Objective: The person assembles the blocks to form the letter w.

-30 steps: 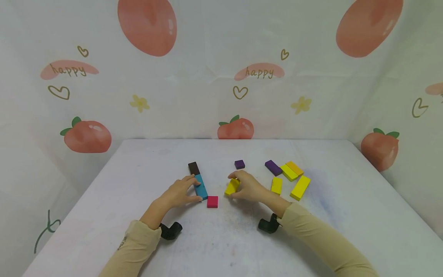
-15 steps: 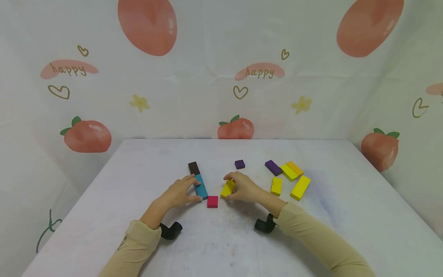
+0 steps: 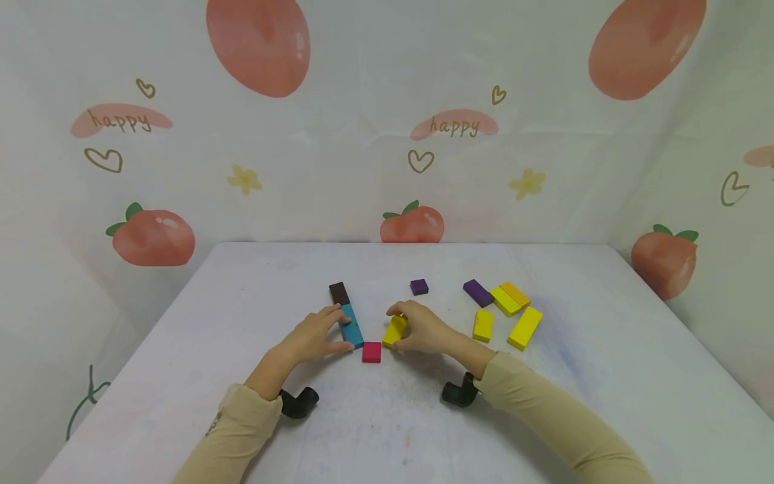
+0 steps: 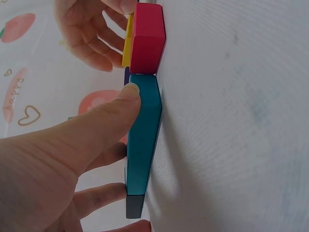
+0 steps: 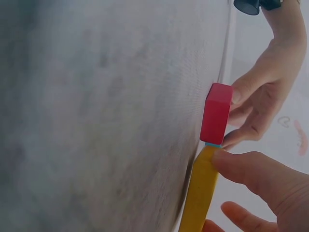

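Note:
A blue block [image 3: 353, 328] lies lengthwise on the table, its far end meeting a dark brown block [image 3: 339, 294]. My left hand [image 3: 314, 333] holds the blue block, thumb at its near end and fingers along it. By that near end sits a square red block [image 3: 371, 352]. My right hand [image 3: 426, 329] pinches a yellow block [image 3: 395, 331] between thumb and fingers, slanted just right of the red one. In the right wrist view the yellow block's [image 5: 200, 191] end is close to the red block [image 5: 216, 113]; whether they touch I cannot tell.
Behind my right hand lies a small purple block [image 3: 419, 287]. Farther right are a longer purple block [image 3: 478, 293], an orange block [image 3: 515, 294] and several yellow blocks, one of them a long yellow block [image 3: 525, 328]. A patterned cloth [image 3: 338, 168] hangs behind the white table [image 3: 272, 282].
My right hand has slid the yellow block left and slightly nearer, toward the red block. The left hand stays on the blue block, which has not moved.

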Available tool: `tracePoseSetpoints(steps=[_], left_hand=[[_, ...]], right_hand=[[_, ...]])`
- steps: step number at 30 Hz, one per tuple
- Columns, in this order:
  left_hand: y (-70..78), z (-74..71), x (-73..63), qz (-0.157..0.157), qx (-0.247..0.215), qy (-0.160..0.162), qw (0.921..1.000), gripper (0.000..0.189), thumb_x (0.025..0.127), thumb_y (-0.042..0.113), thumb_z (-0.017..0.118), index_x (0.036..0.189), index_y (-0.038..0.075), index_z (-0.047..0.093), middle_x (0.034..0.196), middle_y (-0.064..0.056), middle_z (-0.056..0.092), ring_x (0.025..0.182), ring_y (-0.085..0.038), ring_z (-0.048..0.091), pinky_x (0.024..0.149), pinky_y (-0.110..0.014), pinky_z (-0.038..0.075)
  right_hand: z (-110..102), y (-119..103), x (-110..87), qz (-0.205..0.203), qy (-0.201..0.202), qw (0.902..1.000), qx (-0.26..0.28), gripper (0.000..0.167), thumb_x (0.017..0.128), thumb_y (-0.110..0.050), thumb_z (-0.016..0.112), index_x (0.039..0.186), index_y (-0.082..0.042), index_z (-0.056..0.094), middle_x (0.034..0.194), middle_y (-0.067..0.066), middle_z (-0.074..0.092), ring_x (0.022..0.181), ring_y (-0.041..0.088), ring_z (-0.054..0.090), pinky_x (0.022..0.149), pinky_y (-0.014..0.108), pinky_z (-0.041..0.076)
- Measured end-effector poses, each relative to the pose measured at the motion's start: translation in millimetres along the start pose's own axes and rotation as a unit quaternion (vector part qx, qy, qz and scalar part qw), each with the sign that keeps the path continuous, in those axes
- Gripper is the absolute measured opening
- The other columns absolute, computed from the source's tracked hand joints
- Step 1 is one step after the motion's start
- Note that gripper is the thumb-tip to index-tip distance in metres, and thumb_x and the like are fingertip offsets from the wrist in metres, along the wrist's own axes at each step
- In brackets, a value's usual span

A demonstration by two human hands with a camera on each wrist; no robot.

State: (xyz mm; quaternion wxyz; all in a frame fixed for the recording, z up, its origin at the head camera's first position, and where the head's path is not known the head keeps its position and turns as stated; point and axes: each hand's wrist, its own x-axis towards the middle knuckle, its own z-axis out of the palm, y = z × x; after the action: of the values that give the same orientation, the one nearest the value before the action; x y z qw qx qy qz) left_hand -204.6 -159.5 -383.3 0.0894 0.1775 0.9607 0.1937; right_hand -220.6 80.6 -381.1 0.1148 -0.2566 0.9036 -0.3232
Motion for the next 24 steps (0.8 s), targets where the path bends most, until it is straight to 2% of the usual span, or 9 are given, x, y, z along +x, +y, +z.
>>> tracePoseSetpoints(steps=[24], left_hand=[[-0.2, -0.3, 0.3, 0.002, 0.000, 0.000, 1.0000, 0.050, 0.083, 0.034, 0.069, 0.124, 0.010, 0.055, 0.148, -0.021, 0.035, 0.121, -0.044, 0.046, 0.099, -0.058, 0.040]], right_hand=[[1.1, -1.2, 2.6, 0.017, -0.009, 0.9998, 0.004, 0.052, 0.076, -0.012, 0.076, 0.122, -0.005, 0.053, 0.122, 0.013, 0.056, 0.108, 0.023, 0.053, 0.098, 0.039, 0.048]])
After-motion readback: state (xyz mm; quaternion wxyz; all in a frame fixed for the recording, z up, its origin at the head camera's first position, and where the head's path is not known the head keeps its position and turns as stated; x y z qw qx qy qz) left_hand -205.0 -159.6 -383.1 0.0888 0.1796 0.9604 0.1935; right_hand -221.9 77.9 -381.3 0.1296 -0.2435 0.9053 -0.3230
